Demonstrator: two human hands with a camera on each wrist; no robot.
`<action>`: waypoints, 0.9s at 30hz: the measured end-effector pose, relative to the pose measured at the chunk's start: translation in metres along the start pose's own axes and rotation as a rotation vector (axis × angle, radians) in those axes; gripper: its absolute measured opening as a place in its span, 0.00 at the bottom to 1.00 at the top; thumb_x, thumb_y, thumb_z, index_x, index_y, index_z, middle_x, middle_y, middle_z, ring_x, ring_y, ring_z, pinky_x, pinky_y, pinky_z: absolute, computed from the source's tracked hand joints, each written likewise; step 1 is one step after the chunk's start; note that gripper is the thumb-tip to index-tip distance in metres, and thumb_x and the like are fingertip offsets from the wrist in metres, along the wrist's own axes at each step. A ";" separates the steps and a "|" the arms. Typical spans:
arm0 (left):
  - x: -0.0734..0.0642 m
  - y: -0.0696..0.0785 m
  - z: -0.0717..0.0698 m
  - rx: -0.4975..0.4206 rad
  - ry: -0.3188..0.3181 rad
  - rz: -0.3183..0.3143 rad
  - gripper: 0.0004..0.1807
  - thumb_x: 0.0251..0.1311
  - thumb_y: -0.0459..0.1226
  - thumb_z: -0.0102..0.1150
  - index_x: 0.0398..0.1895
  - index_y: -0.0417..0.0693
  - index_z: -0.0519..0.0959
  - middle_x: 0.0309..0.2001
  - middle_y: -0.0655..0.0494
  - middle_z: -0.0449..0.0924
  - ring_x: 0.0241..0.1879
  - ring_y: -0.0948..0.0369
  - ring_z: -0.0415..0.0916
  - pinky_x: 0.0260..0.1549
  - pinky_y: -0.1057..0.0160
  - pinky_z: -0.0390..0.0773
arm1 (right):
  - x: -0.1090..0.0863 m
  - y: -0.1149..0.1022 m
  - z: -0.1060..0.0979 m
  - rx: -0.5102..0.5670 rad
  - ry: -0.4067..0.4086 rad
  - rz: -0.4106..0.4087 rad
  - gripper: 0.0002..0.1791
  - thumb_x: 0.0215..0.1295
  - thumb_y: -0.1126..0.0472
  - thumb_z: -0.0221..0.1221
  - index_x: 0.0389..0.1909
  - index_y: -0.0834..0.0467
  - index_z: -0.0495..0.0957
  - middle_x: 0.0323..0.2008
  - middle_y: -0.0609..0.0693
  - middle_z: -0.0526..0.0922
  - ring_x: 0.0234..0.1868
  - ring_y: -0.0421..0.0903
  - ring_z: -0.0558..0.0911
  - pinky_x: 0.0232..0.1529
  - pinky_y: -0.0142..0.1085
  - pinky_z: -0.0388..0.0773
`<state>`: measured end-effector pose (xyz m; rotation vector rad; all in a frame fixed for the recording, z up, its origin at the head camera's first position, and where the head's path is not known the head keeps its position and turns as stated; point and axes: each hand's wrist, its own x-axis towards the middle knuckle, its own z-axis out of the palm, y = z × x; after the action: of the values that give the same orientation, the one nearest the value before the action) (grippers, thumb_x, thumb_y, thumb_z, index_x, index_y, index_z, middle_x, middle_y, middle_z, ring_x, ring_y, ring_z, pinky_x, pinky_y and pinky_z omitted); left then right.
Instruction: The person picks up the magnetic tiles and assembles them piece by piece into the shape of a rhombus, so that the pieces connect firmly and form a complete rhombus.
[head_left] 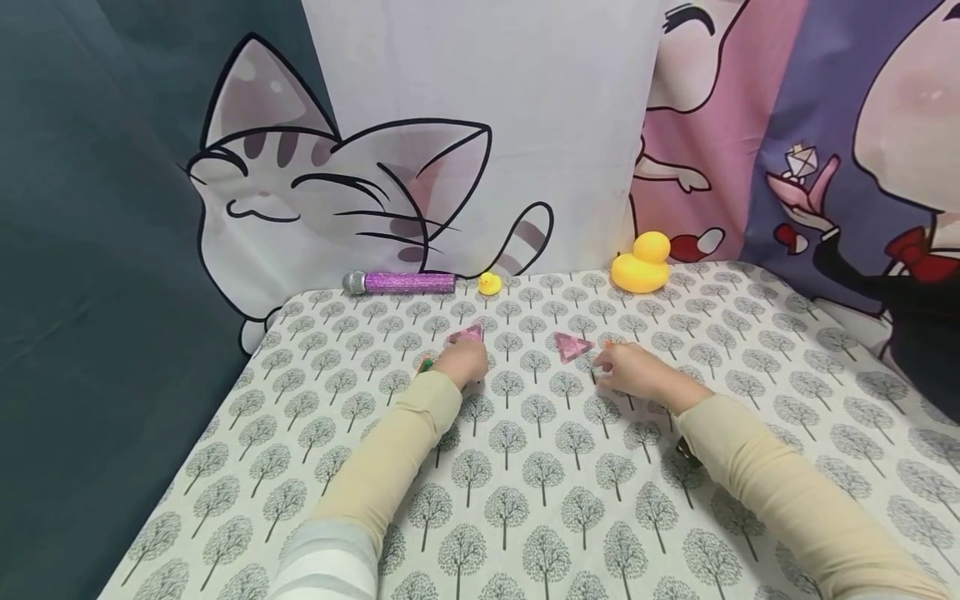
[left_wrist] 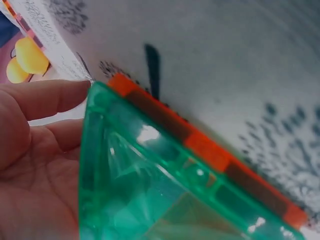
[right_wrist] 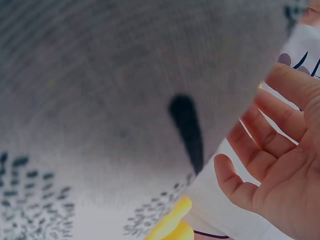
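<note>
My left hand point(head_left: 461, 362) is low over the table, just in front of a pink triangular tile point(head_left: 467, 333), partly covering it. In the left wrist view its loosely extended fingers point(left_wrist: 55, 97) reach the corner of a clear green tile point(left_wrist: 145, 170). That tile overlaps an orange tile point(left_wrist: 205, 150); the hand's remaining fingertips are hidden behind the green one. My right hand point(head_left: 630, 371) hovers to the right of another pink triangular tile point(head_left: 573, 347), fingers relaxed and apart. A small orange piece point(head_left: 608, 343) shows beside it. The right wrist view shows nothing in its palm.
Along the table's back edge lie a purple glittery microphone point(head_left: 408, 283), a small yellow duck point(head_left: 490, 284) and a larger yellow duck point(head_left: 642, 262). A tree-print cloth point(head_left: 540, 492) covers the table. Behind it hangs a curtain point(head_left: 480, 67) with cartoon figures.
</note>
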<state>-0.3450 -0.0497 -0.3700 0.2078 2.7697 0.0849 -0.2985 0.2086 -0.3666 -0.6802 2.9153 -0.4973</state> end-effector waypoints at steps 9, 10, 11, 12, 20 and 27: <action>-0.020 -0.003 0.009 0.046 0.032 0.123 0.10 0.55 0.28 0.47 0.37 0.38 0.76 0.38 0.48 0.73 0.22 0.60 0.67 0.18 0.65 0.69 | 0.001 -0.001 0.000 0.001 0.016 -0.002 0.17 0.50 0.66 0.60 0.42 0.68 0.75 0.37 0.60 0.78 0.38 0.54 0.77 0.39 0.43 0.73; -0.023 -0.002 0.011 0.055 0.036 0.143 0.10 0.54 0.28 0.47 0.37 0.39 0.77 0.37 0.49 0.74 0.24 0.59 0.69 0.20 0.63 0.70 | 0.002 -0.001 0.000 0.000 0.011 0.001 0.17 0.50 0.66 0.60 0.43 0.68 0.75 0.37 0.60 0.78 0.38 0.54 0.77 0.39 0.43 0.73; -0.026 -0.001 0.012 0.058 0.046 0.159 0.11 0.54 0.28 0.48 0.39 0.39 0.76 0.39 0.49 0.74 0.27 0.58 0.71 0.22 0.62 0.71 | 0.002 -0.002 0.000 -0.003 0.008 0.002 0.18 0.50 0.66 0.59 0.43 0.68 0.75 0.37 0.60 0.78 0.39 0.54 0.77 0.40 0.43 0.73; -0.028 0.000 0.013 0.063 0.055 0.177 0.13 0.54 0.28 0.48 0.43 0.38 0.75 0.43 0.48 0.74 0.32 0.57 0.72 0.25 0.61 0.73 | 0.003 -0.002 0.000 -0.007 0.004 0.006 0.18 0.50 0.65 0.59 0.43 0.68 0.75 0.37 0.60 0.78 0.39 0.54 0.77 0.40 0.43 0.73; -0.045 0.000 0.016 0.055 0.126 0.358 0.09 0.57 0.30 0.46 0.38 0.45 0.76 0.44 0.50 0.74 0.39 0.59 0.72 0.42 0.62 0.71 | 0.005 -0.001 -0.004 -0.013 0.001 0.031 0.20 0.49 0.65 0.61 0.44 0.67 0.74 0.38 0.60 0.77 0.38 0.53 0.76 0.40 0.45 0.72; -0.060 0.005 0.017 0.084 0.105 0.455 0.12 0.57 0.28 0.46 0.38 0.48 0.78 0.43 0.55 0.74 0.45 0.59 0.70 0.47 0.64 0.67 | 0.010 0.003 -0.006 -0.028 -0.015 0.065 0.20 0.49 0.65 0.60 0.45 0.67 0.73 0.28 0.52 0.76 0.29 0.46 0.74 0.34 0.42 0.73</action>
<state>-0.2830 -0.0539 -0.3648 0.8751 2.7762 0.0970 -0.3095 0.2088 -0.3622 -0.5879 2.9250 -0.4438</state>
